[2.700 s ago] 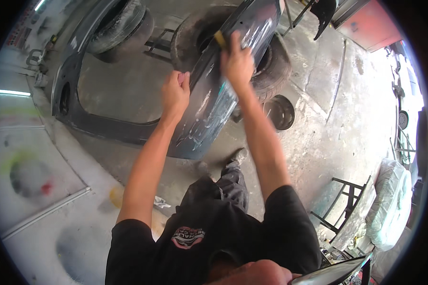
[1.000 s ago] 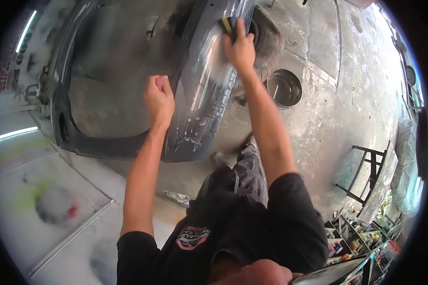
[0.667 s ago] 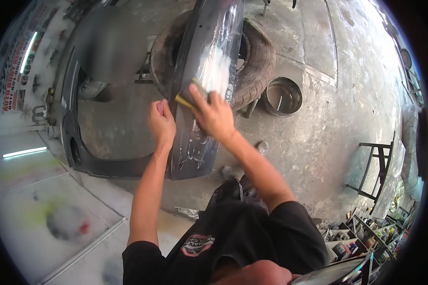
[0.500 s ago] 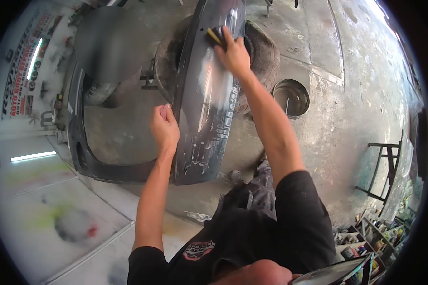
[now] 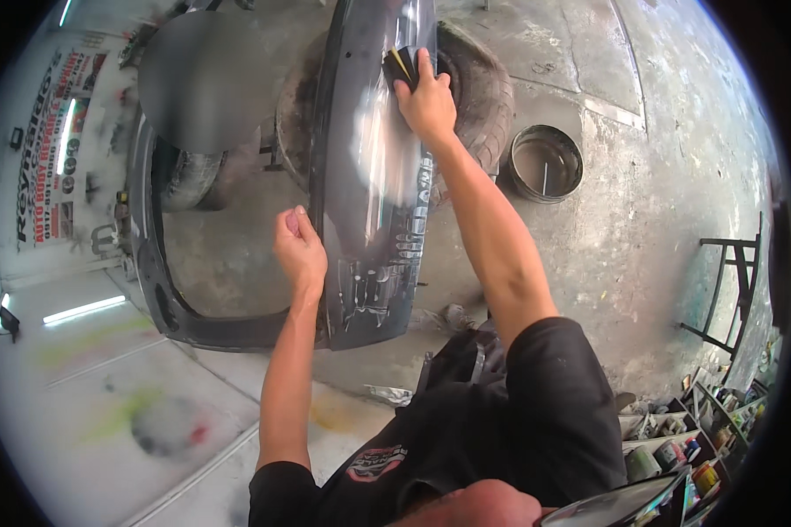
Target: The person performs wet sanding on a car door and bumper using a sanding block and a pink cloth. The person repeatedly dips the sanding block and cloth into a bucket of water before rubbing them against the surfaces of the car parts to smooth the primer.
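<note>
A dark grey car door panel [image 5: 369, 224] lies in front of me, with wet shine and whitish runs on its surface. My right hand [image 5: 426, 101] presses a black sanding block with a yellow layer [image 5: 399, 68] onto the far part of the panel, close to its right edge. Beside the panel's left edge, my left hand [image 5: 301, 250] is closed with the thumb up. Something pinkish shows in its curled fingers, but I cannot tell whether it is an object or skin.
Worn tyres [image 5: 488, 101] sit under the panel. A dark bucket [image 5: 527, 151] holding liquid and a thin stick stands on the concrete floor to the right. Further right is a black metal stand [image 5: 738, 281]. Shelves with cans [image 5: 668, 452] fill the lower right. A grey blur covers the upper left.
The sanding block in my right hand has slid rightward across the panel, toward its right edge. The whole view has shifted slightly. My left hand remains closed beside the panel.
</note>
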Demonstrator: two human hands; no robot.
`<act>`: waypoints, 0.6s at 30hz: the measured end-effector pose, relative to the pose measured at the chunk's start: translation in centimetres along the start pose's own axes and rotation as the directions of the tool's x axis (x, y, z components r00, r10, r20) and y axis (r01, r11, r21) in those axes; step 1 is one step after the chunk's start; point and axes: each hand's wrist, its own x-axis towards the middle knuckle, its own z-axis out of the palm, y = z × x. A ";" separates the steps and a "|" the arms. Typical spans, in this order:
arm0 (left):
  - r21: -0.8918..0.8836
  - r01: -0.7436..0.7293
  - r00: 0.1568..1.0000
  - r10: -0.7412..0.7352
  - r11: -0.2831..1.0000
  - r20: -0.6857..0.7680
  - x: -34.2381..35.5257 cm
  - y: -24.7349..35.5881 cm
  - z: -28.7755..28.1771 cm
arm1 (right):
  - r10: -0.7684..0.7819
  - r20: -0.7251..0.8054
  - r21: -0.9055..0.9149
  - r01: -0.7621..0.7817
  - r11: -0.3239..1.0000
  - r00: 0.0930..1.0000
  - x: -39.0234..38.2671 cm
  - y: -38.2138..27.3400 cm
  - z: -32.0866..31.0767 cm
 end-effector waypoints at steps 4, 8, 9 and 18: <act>0.005 0.010 1.000 -0.010 1.000 0.005 -0.2 -2.2 -1.0 | -0.184 0.080 0.016 0.183 0.983 0.980 -8.9 -1.5 0.4; 0.044 0.099 0.995 -0.100 0.994 0.024 -0.3 -2.1 -1.9 | -0.478 0.140 0.065 0.474 0.878 0.867 -17.5 -0.4 -2.7; 0.057 0.100 0.994 -0.102 0.993 0.028 -0.4 -2.5 -2.0 | -0.442 0.187 0.056 0.440 0.896 0.877 -15.4 -0.5 -2.5; 0.075 -0.029 0.999 0.030 0.997 -0.014 -0.1 -3.6 -1.1 | -0.241 0.211 0.033 0.240 0.970 0.947 -5.0 -1.7 0.2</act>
